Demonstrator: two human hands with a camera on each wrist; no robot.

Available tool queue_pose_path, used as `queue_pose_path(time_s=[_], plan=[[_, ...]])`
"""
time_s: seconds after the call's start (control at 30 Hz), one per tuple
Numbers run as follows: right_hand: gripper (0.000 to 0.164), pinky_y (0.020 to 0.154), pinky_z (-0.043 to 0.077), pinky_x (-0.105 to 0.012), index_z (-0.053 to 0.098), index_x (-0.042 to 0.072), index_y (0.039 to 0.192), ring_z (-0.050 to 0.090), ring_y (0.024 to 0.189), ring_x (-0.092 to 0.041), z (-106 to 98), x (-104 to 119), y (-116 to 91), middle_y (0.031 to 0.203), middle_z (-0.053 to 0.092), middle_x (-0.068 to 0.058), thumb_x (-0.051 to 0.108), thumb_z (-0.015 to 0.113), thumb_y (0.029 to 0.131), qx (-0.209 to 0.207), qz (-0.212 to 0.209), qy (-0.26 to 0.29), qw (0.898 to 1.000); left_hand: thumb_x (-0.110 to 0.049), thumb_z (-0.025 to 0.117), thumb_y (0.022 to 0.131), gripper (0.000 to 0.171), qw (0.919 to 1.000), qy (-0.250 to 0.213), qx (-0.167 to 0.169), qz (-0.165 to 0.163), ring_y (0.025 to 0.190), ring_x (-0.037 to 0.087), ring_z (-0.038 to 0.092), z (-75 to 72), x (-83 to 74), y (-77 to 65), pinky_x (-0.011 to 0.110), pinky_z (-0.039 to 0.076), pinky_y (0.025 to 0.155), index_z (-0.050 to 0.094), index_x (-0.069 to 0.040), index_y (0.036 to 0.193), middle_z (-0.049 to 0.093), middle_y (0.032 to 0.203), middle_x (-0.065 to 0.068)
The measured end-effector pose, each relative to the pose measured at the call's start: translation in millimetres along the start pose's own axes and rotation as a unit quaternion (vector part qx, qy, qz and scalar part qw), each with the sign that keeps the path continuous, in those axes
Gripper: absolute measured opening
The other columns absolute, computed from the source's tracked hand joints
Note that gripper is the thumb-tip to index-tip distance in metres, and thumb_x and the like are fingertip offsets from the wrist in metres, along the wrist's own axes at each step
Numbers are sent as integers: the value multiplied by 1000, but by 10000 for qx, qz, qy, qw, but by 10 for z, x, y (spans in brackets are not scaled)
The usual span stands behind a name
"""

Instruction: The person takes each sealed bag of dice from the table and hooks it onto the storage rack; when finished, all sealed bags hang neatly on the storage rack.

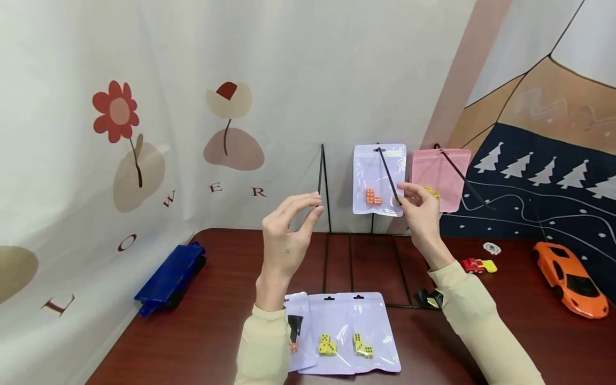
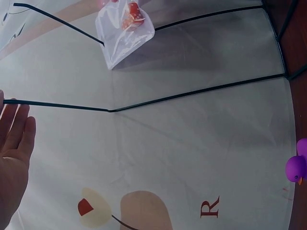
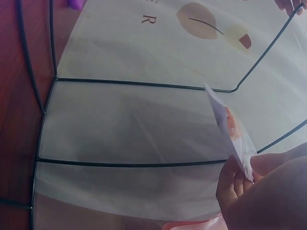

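A lilac zip bag (image 1: 379, 179) with orange dice (image 1: 372, 197) hangs on the middle black metal rod (image 1: 389, 174) of a wire rack. My right hand (image 1: 423, 206) is at its lower right edge. In the right wrist view, the thumb and fingers pinch the edge of this bag (image 3: 232, 132). My left hand (image 1: 289, 222) is at the front end of the left rod (image 1: 321, 168), which bears no bag. The left wrist view shows the thumb and fingers of this hand (image 2: 12, 158) pinching the rod tip. A pink bag (image 1: 445, 176) hangs on the right rod.
Several lilac bags (image 1: 339, 321), some with yellow dice, lie in front of the rack's base (image 1: 351, 264). A blue trailer (image 1: 170, 275) stands left; an orange toy car (image 1: 572, 280) and small red-and-yellow toy (image 1: 476, 266) stand right. The curtain (image 1: 289, 107) is behind.
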State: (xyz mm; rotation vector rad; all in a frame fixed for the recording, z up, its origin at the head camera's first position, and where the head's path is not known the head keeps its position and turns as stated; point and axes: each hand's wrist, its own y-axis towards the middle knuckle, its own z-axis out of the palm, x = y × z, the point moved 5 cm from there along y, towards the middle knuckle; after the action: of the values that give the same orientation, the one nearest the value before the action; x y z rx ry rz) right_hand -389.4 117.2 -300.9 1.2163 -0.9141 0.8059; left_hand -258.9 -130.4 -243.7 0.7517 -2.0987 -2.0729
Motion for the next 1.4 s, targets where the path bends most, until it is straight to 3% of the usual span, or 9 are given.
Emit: queue_pose_path(time_s=[0.43,0.67,0.77,0.97,1.4], plan=[[29,55,47,-14,63,-5,117,55,73,-7,-48,-67,18,94,60,-5,-6,61,88,-74,138,-31,9999,0,73,82,10,10000,5,42,-10,95,23,66,2,5,-27,32,53,84,71,0,92,70,95,11],[34,81,47,-12,59,-6,123,56,109,-20,-63,-102,12,119,57,-15,-6,59,90,-3,136,-285,9995,2,73,81,11,10000,5,58,-34,95,22,66,1,1,-41,31,53,84,71,0,92,70,96,11],[35,84,47,-14,59,-4,124,54,115,-23,-69,-102,13,123,57,-19,-5,60,90,-16,168,-298,9994,3,73,81,11,10000,2,56,-36,95,22,66,0,-2,-37,31,53,83,71,0,92,70,97,11],[33,81,48,-15,60,-6,121,59,108,-25,-77,-75,0,120,59,-24,-7,61,88,-126,42,-218,9997,2,73,81,11,10000,-14,50,-25,95,22,67,-4,2,-37,31,53,84,71,0,92,70,97,10],[27,70,47,-12,58,-9,113,58,91,-17,-41,9,-143,107,59,-21,-10,61,85,-312,-514,-775,9952,4,73,80,11,9999,-148,-47,28,95,23,67,-12,24,-38,32,53,85,71,1,91,70,95,12]])
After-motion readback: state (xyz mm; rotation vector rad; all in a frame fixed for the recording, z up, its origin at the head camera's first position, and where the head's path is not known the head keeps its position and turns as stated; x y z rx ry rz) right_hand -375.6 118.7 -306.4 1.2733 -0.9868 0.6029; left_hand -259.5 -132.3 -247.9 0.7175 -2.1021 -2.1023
